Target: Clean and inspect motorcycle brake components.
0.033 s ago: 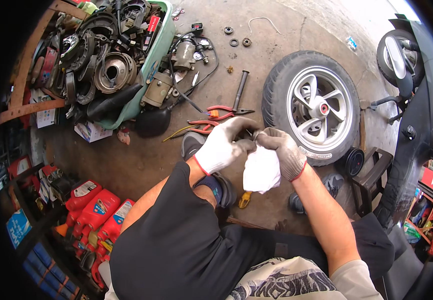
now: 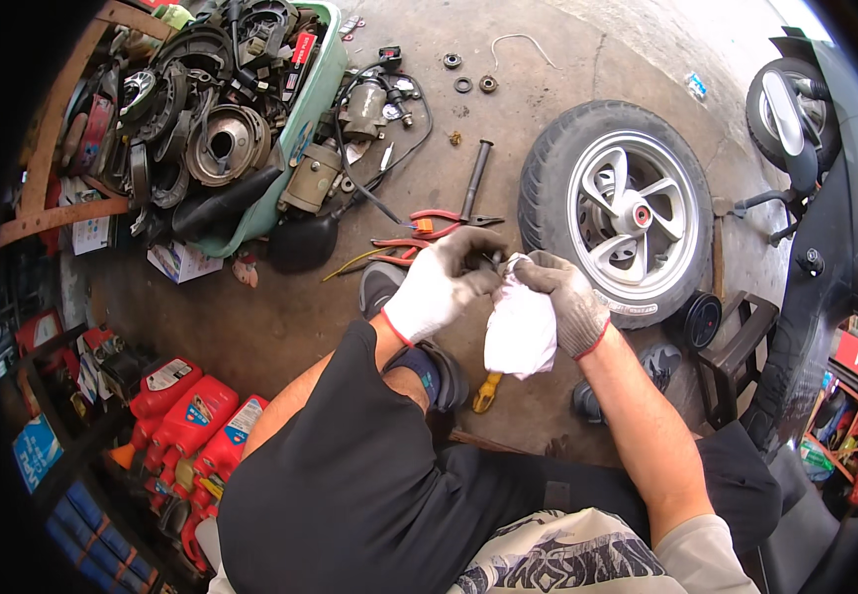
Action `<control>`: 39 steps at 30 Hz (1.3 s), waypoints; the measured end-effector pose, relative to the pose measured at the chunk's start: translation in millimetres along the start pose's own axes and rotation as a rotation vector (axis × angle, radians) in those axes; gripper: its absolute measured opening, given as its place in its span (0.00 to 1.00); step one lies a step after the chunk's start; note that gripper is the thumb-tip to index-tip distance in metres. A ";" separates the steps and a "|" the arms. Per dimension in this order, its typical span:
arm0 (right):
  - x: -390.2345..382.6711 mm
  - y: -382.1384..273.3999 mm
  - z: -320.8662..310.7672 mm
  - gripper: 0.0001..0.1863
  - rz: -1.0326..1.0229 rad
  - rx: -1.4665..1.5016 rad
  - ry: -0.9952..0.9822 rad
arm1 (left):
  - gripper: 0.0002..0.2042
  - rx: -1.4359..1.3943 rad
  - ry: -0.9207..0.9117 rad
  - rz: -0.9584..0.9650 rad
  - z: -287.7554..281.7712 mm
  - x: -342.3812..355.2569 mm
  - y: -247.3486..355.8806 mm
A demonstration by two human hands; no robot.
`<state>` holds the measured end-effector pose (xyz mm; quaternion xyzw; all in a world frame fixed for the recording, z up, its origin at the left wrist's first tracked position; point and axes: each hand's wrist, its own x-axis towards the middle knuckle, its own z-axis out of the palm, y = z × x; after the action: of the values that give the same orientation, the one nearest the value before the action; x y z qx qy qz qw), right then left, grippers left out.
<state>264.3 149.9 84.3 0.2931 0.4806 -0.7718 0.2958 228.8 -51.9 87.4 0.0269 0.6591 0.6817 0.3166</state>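
Note:
Both of my hands wear white work gloves with grey, grimy fingers and red cuffs. My right hand (image 2: pixel 567 302) pinches the top of a white cloth (image 2: pixel 521 335), which hangs below the fingers. Close beside it, my left hand (image 2: pixel 439 285) has its thumb and fingers curled together around something small and dark, too hidden to name. The two sets of fingertips nearly meet over the floor. Just beyond them stretch red-handled pliers (image 2: pixel 436 224) and a long dark bolt (image 2: pixel 478 180). A yellow-handled tool (image 2: pixel 487 393) lies under the cloth's lower edge.
A wheel with its tyre (image 2: pixel 548 168) lies to the right, near a scooter (image 2: pixel 810 297). At the upper left a green bin (image 2: pixel 322 89) overflows with used parts. Motors with cables (image 2: pixel 364 109), small rings (image 2: pixel 463 84) and red bottles (image 2: pixel 191 408) are around. A dark stool (image 2: pixel 736 346) stands right.
My fingertips have moved slightly apart. The cloth has shifted a little in my right hand, and more of its top shows. The left fingers have changed their curl.

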 end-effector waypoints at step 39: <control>-3.9 -37.6 37.6 0.14 -0.939 -1.737 -0.080 | 0.17 -0.630 -0.266 -0.399 -16.9 -15.4 -29.8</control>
<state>232.7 129.8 122.3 -0.2726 0.9372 -0.1994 0.0878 245.2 -76.1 63.9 -0.1122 0.3634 0.7662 0.5180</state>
